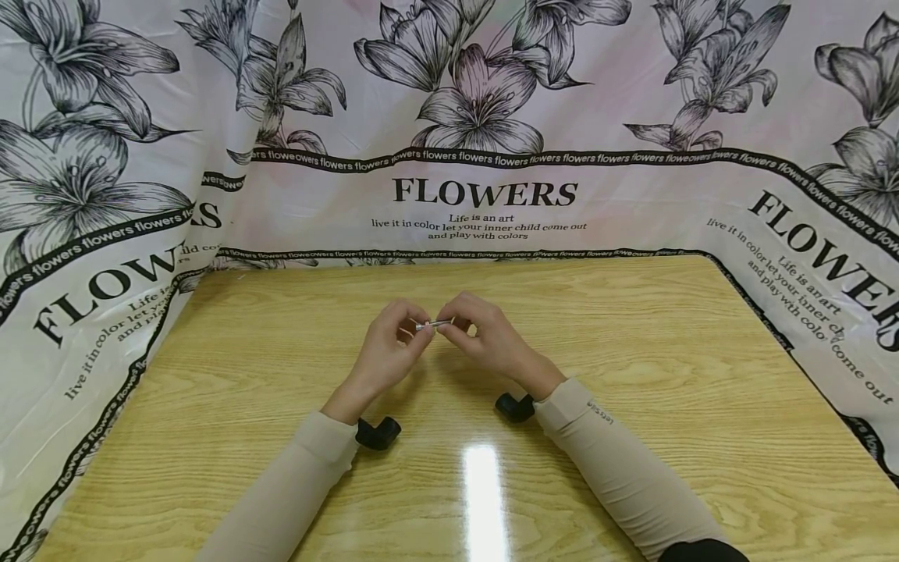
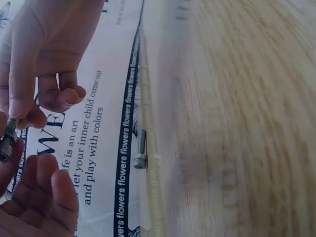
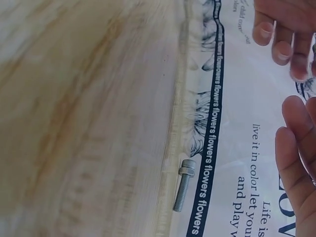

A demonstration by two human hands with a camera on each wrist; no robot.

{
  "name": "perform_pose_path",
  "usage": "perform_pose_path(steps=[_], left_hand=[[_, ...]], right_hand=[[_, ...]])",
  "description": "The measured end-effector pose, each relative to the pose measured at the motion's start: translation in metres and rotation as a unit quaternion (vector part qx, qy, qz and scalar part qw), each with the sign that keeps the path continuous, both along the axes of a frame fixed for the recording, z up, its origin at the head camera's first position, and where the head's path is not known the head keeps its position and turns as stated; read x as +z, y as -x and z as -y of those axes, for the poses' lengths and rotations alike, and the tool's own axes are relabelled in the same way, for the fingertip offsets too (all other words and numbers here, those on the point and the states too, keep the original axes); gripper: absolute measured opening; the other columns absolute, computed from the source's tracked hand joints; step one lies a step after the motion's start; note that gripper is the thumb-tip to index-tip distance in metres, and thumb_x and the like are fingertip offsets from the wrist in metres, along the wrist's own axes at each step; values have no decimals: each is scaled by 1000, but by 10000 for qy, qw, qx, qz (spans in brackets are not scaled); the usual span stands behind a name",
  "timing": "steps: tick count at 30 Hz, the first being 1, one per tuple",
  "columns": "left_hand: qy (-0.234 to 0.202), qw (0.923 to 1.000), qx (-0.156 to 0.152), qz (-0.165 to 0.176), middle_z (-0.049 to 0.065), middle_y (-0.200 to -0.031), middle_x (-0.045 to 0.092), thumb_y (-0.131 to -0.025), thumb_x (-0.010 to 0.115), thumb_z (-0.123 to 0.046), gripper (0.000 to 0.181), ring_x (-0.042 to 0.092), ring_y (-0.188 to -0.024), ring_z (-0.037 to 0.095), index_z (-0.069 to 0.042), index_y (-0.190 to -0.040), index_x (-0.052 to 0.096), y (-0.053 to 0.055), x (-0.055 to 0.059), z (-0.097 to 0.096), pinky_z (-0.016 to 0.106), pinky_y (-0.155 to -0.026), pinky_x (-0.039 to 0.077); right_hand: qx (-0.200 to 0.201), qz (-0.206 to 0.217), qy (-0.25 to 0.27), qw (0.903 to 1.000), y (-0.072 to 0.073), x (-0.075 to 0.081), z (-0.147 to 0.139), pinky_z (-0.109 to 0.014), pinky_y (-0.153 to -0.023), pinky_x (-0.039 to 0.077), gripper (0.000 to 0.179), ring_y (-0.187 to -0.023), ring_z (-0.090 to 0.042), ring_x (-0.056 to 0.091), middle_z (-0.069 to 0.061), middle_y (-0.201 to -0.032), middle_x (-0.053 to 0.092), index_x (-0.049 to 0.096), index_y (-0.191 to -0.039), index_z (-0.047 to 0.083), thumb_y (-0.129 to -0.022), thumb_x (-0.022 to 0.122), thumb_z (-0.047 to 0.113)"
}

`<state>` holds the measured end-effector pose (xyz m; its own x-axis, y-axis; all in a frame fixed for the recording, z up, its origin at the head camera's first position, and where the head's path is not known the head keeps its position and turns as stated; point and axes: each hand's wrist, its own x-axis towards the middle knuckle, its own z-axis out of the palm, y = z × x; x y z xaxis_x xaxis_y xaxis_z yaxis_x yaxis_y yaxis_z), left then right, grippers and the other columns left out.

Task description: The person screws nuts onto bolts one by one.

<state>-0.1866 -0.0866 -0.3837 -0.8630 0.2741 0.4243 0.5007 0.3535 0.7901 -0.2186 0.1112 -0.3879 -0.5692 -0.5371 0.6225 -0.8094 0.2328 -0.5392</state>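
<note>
Over the middle of the table, my left hand (image 1: 392,349) and right hand (image 1: 485,336) meet at a small metal bolt (image 1: 439,322). Thumb and fingertips of the left hand pinch its thicker head end. Those of the right hand pinch the thin threaded end. In the left wrist view the held bolt (image 2: 7,143) is at the left edge, partly covered by fingers. A second silver bolt (image 2: 141,150), a nut near its head, appears at the table-curtain boundary in both wrist views; in the right wrist view this bolt (image 3: 183,186) has its thread downward.
The glossy wood-grain table (image 1: 632,351) is bordered at the back and both sides by a white curtain (image 1: 309,203) with flower prints. Black wrist mounts (image 1: 379,434) stick out by both cuffs. A bright light reflection lies on the near table.
</note>
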Motion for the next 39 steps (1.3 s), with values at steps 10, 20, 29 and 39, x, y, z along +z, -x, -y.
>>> perform_pose_path(steps=[10, 20, 29, 39], left_hand=[[-5, 9994, 114, 337, 4, -101, 58, -94, 63, -23, 17, 59, -87, 17, -7, -99, 64, 0, -2, 1, 38, -74, 52], [-274, 9995, -25, -129, 9, -101, 57, -87, 68, -2, 16, 59, -84, 19, -3, -101, 60, 2, -3, 1, 35, -69, 52], [63, 9998, 87, 185, 5, -99, 58, -97, 59, -20, 13, 58, -88, 18, -8, -96, 64, 0, -2, 0, 38, -74, 51], [-148, 9996, 8, 225, 5, -104, 58, -91, 67, -17, 18, 59, -88, 17, -8, -105, 60, 2, -3, 1, 34, -72, 52]], right_hand=[[-57, 58, 32, 10000, -1, 2, 0, -25, -65, 49, 4, -73, -10, 54, 1, -91, 61, 65, -96, 9, -92, 64, 7], [-70, 93, 63, 9999, -1, 2, 1, -26, -65, 49, 5, -72, -10, 54, 0, -90, 61, 66, -95, 8, -92, 64, 6], [-36, 20, 141, 9999, 0, -1, 0, -25, -65, 47, 6, -70, -12, 52, -4, -88, 61, 66, -95, 8, -91, 64, 5], [-65, 10, 133, 9999, -1, 1, 0, -24, -65, 47, 7, -71, -11, 53, -1, -89, 61, 66, -95, 9, -91, 64, 4]])
